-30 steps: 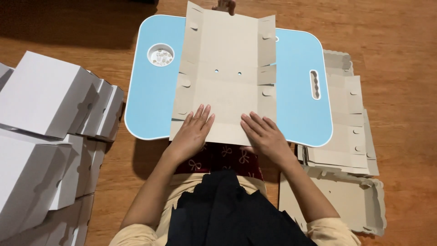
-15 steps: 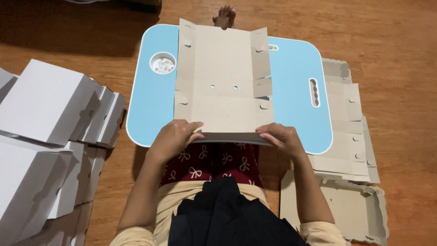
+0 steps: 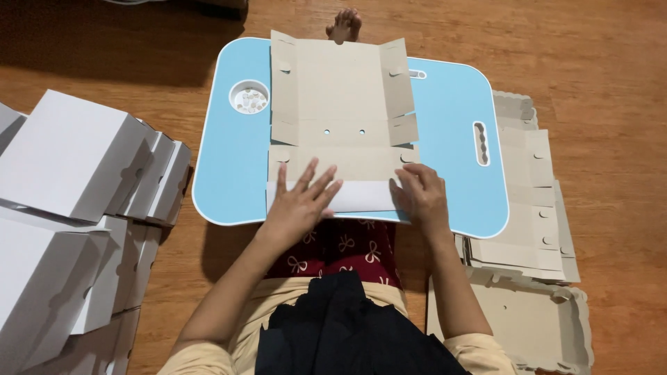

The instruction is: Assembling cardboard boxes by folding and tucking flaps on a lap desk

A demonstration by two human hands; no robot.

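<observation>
A flat brown cardboard box blank (image 3: 340, 104) lies on a light blue lap table (image 3: 451, 139). Its near flap (image 3: 358, 196) is folded over toward the middle, showing its white side. My left hand (image 3: 300, 201) lies flat on that folded flap with fingers spread. My right hand (image 3: 420, 194) presses down on the flap's right end. Neither hand grips anything; both rest on the cardboard.
Folded white boxes (image 3: 76, 160) are stacked on the wooden floor at my left. A pile of flat cardboard blanks (image 3: 528, 201) lies at my right, beside the table. The table has a round cup recess (image 3: 249, 97) and a handle slot (image 3: 480, 144). A foot (image 3: 345, 24) shows beyond the table.
The near flap, gripped at its edge half a second ago, has been folded over onto the blank. Both hands have moved forward and now press it flat.
</observation>
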